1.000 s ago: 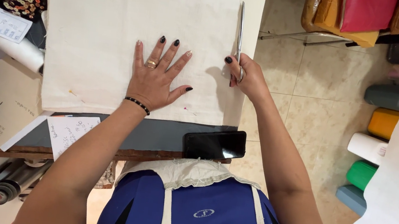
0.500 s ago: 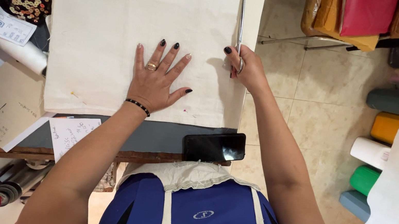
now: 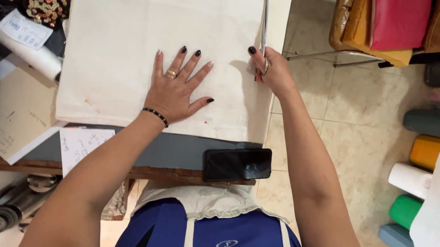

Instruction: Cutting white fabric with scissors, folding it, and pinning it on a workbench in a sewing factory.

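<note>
Gripping scissors, right hand; left hand flat on cloth.

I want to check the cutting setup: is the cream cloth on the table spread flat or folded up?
Spread flat: the cream cloth lies smooth under the left hand, while the right hand holds metal scissors at its right edge.

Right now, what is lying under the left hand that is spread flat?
Under the left hand lies the cream fabric, spread over the grey table. The part of the cloth below the palm is covered, so any marks there cannot be seen.
</note>
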